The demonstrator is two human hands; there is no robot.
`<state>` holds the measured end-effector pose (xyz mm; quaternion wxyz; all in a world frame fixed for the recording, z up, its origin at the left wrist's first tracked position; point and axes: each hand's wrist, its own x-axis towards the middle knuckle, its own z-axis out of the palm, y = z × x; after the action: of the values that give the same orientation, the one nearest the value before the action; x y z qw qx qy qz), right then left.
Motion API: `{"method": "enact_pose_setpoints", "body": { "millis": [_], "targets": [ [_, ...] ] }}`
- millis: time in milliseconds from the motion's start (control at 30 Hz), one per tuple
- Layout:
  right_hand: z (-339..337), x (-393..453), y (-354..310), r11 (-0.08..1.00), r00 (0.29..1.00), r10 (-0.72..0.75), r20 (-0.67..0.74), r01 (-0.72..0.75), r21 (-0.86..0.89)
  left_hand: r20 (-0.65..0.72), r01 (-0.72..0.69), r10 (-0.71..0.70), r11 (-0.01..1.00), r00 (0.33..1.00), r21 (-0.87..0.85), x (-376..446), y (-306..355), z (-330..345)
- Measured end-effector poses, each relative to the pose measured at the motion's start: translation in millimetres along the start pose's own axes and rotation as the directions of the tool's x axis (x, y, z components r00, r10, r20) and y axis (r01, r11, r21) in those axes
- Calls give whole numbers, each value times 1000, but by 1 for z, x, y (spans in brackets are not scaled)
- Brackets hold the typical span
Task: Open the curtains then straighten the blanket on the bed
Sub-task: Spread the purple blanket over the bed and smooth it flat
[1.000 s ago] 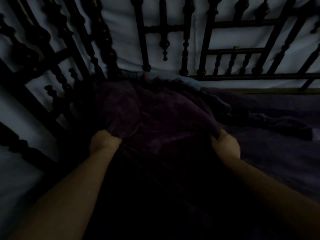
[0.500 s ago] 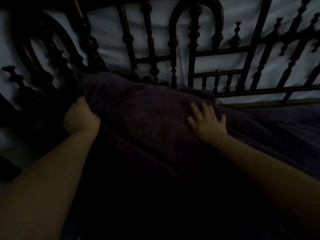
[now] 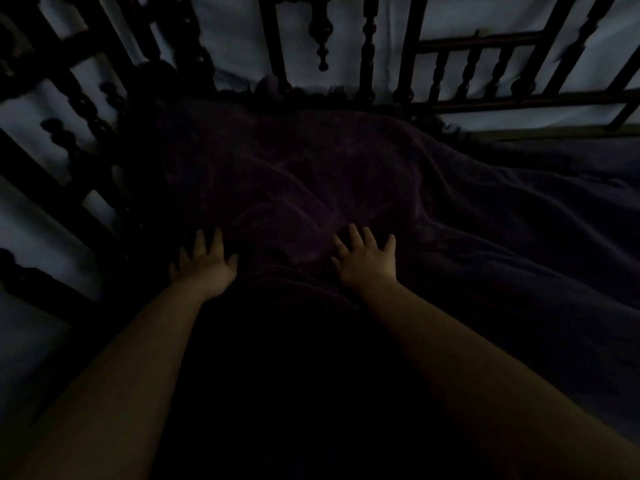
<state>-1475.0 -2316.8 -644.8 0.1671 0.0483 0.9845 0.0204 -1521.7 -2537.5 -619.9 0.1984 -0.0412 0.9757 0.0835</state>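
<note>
Currently smoothing: left hand (image 3: pixel 204 266) and right hand (image 3: pixel 367 263) both lie flat on the blanket (image 3: pixel 311 188), fingers spread and straight, gripping nothing. The blanket is dark purple, spread over the bed, its far edge up against the spindle bed frame (image 3: pixel 363 46) at the corner. Light is very low; fine wrinkles are hard to read.

Judgement on the step:
- Ridges and folds show between the hands and the frame, plus a long crease running off to the right. That's the remaining work.
- Push outward and away with flat palms, centre to edges, so slack goes off the side rather than bunching at the frame.
- Keep pressure light; plush fabric probably drags and re-wrinkles if pressed hard.
- For the long right-hand crease, pinching the edge and tugging likely beats palm-sweeping.
- Far-left corner by the rails is nearly black; can't tell if the edge is tucked or bunched there. Check by feel.

No curtains in view; can't judge that part.
</note>
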Motion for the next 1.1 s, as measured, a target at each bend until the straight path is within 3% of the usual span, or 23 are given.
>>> {"method": "enact_pose_setpoints", "body": {
  "millis": [133, 233, 267, 333, 400, 533, 700, 800, 900, 1100],
  "targets": [
    [5, -37, -19, 942, 996, 53, -67, -72, -328, 92, -80, 80, 997, 992, -4, -36, -6, 18],
    [19, -74, -25, 925, 990, -37, -134, -17, -379, 128, -178, 180, 984, 975, -21, -74, -3, 28],
    [24, -84, -21, 947, 988, -2, -153, -47, -316, 138, -226, 226, 974, 964, -18, -86, -2, 31],
    [35, -103, -11, 997, 990, 66, -122, -70, -32, 173, -294, 290, 956, 941, -4, -108, 1, 32],
    [45, -117, 0, 982, 994, 75, -76, -60, 179, 181, -298, 288, 954, 940, 32, -122, 6, 35],
    [64, -149, 25, 907, 999, -29, 34, 12, 420, 201, -259, 225, 952, 953, 164, -152, 32, 50],
    [96, -221, 67, 927, 962, -163, 218, 74, 366, 94, -240, 221, 885, 971, 399, -218, 55, 83],
    [107, -281, 104, 894, 963, -213, 165, 124, 430, 4, -212, 244, 832, 970, 512, -267, 61, 106],
    [104, -337, 144, 890, 952, -238, 193, 134, 436, -53, -214, 280, 832, 959, 512, -307, 59, 120],
    [91, -435, 194, 800, 950, -301, 78, 208, 563, -74, -249, 293, 901, 953, 355, -383, 60, 136]
  ]
}}
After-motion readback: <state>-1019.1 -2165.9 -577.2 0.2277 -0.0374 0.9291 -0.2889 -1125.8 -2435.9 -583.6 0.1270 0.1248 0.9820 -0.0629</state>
